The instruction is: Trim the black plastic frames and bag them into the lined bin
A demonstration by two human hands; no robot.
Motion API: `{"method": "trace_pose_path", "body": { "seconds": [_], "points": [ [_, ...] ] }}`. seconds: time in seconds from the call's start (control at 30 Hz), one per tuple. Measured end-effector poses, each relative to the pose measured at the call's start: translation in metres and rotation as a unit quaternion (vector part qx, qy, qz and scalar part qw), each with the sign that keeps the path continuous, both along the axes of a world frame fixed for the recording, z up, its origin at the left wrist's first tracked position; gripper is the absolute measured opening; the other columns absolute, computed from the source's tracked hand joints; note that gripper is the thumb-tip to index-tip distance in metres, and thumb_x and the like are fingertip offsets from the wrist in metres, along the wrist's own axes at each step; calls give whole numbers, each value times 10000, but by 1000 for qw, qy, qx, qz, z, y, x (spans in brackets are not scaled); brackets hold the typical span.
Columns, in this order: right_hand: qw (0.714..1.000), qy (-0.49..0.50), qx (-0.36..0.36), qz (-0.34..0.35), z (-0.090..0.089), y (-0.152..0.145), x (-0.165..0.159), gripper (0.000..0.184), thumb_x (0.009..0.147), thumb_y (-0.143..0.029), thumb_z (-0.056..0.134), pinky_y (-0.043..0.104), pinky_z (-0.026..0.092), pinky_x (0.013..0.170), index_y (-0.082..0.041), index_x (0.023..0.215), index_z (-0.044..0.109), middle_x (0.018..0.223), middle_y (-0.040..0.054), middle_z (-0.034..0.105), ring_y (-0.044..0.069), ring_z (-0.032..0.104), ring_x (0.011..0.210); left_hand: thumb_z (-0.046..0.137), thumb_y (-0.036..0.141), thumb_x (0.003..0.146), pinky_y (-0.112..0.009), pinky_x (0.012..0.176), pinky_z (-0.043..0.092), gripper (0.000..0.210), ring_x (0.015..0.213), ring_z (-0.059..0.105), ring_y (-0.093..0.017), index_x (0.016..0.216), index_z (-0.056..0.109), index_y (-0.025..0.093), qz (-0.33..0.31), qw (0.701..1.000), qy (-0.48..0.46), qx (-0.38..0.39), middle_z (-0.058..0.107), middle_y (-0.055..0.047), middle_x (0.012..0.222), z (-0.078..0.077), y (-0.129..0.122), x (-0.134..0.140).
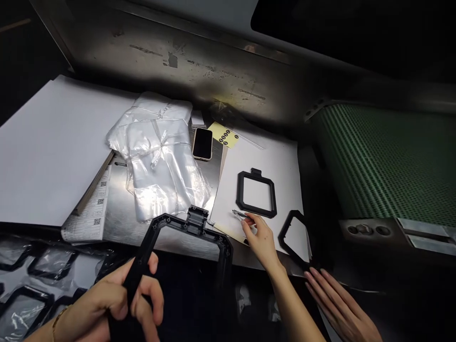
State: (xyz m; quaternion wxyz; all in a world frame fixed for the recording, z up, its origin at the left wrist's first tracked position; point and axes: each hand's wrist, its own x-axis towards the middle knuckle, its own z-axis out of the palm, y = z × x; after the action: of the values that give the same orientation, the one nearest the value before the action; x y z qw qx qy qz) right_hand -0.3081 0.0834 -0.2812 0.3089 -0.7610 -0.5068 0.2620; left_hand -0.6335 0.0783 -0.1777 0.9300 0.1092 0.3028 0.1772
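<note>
Black frame [196, 220] held in left hand [107, 298]

From afar, I see my left fingers closed around one side of this frame, at the near edge of the table [119, 197]. My right hand [262, 240] pinches a small metal tool [237, 214] over white sheet [226, 190].

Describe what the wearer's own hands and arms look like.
Both hands are ungloved. The left hand has a thin, gold-coloured bracelet at its wrist. The right hand has no bracelet visible, and its forearm is sleeveless as far as the picture shows.
</note>
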Motion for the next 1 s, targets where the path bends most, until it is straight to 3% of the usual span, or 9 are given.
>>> {"method": "trace_pose_path", "body": {
  "seconds": [0.13,0.23,0.37,0.43,0.53,0.63,0.7,0.83,1.0],
  "points": [
    [999,24,6,-34,-11,-2,-4,279,781,-317,530,497,263,920,-161,1012,524,1149,64,468,238,391,1101,344,31,490,-327,620,360,455,617,657,-263,907,445,181,-1,1000,3,7,627,-28,700,-1,-4,-1],
    [994,106,14,-32,8,-6,-22,336,774,-384,512,502,202,961,-169,1031,514,1208,88,420,261,317,1164,340,55,498,-326,632,365,520,592,659,-245,991,443,184,-24,999,3,36,633,-33,724,-6,4,-3],
    [944,315,-45,84,53,-6,-59,530,769,-587,347,385,475,645,-179,1071,497,929,101,592,210,586,770,328,28,483,-316,653,397,688,585,665,-219,1156,368,167,-139,986,-16,91,652,-54,772,-14,34,-3],
    [911,387,-75,120,70,-6,-78,534,706,-577,476,300,452,441,-171,1052,492,791,75,615,165,574,537,354,11,564,-317,628,427,656,620,666,-234,1199,335,171,-194,977,0,90,654,-63,796,-15,50,-2],
    [905,418,-49,55,79,-11,-103,296,792,-437,454,224,401,403,-183,944,449,753,35,596,85,501,445,403,178,786,-387,706,463,376,859,622,-292,1162,398,177,-120,987,78,68,639,-104,933,-9,61,-2],
    [919,392,12,-35,73,-24,-125,187,883,-354,279,237,458,553,-202,928,379,882,42,569,79,537,581,476,279,796,-372,847,427,300,993,546,-264,1090,474,219,0,980,185,77,619,-56,993,-3,60,-3],
    [931,363,33,-28,65,-33,-132,204,890,-353,255,273,477,639,-208,966,377,931,48,571,104,571,679,514,279,775,-285,752,465,176,809,577,-191,940,550,228,10,965,238,109,617,-3,822,-2,62,-4],
    [965,246,44,77,41,-42,-109,368,842,-479,315,355,445,777,-209,962,534,925,53,609,182,566,860,481,384,777,-138,389,324,265,414,314,-48,629,526,169,-54,946,272,167,385,53,481,-5,81,-7],
    [995,26,58,75,-3,-27,-49,314,790,-378,500,468,310,890,-171,1027,514,1081,71,501,223,434,1041,466,370,786,-125,317,197,252,375,278,-9,691,528,145,-154,940,235,195,449,27,609,-3,96,-3]
  ]
}}
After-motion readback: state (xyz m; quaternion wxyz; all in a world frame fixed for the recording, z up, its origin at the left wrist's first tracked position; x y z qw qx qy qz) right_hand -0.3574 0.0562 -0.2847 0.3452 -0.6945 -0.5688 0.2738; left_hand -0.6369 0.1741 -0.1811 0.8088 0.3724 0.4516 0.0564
